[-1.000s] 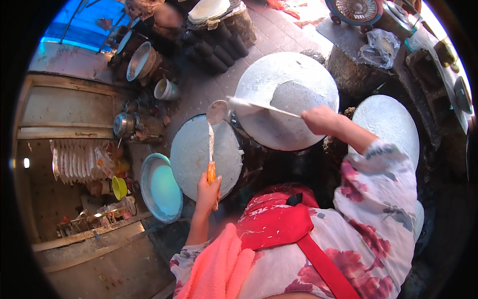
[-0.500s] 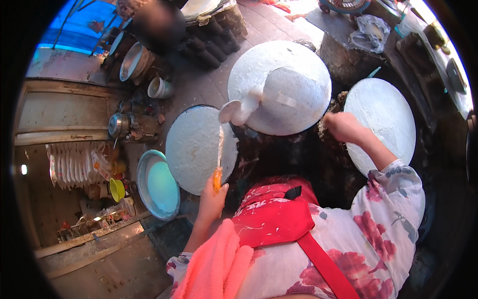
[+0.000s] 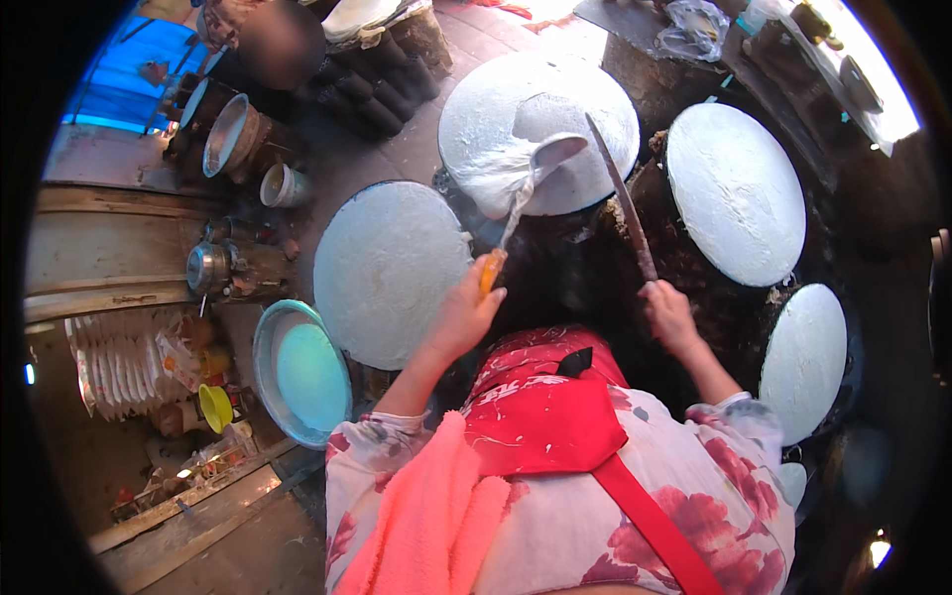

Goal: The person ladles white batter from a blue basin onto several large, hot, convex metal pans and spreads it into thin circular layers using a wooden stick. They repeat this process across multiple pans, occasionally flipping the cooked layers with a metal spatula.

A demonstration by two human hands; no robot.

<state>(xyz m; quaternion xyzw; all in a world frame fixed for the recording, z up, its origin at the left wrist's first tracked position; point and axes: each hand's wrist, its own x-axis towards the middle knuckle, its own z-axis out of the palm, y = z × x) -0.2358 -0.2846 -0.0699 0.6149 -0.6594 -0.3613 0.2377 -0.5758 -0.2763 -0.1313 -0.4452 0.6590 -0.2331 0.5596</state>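
Observation:
My left hand (image 3: 464, 309) is closed round the orange handle of a ladle (image 3: 557, 151). The ladle's bowl hangs over the far round griddle (image 3: 620, 99), which is coated in white batter (image 3: 486, 149). Some batter is heaped on that griddle's near left side, beside the ladle, with a smoother patch at its middle. My right hand (image 3: 671, 315) grips the end of a long, narrow, dark blade (image 3: 627, 203), whose tip points away over the griddle's right part. Another white-coated griddle (image 3: 392, 273) lies left of my left hand.
Two more white-coated griddles, one farther (image 3: 736, 193) and one nearer (image 3: 805, 362), stand on the right. At the left is a teal basin (image 3: 260, 372) of pale liquid. A white bucket (image 3: 285, 186), a metal pot (image 3: 208, 266) and a yellow bowl (image 3: 215, 407) are farther left. Another person is at the far left.
My right hand has come nearer and its blade now points away from me. The ladle has moved right, over the far griddle. The whole view has shifted, showing another griddle at the right.

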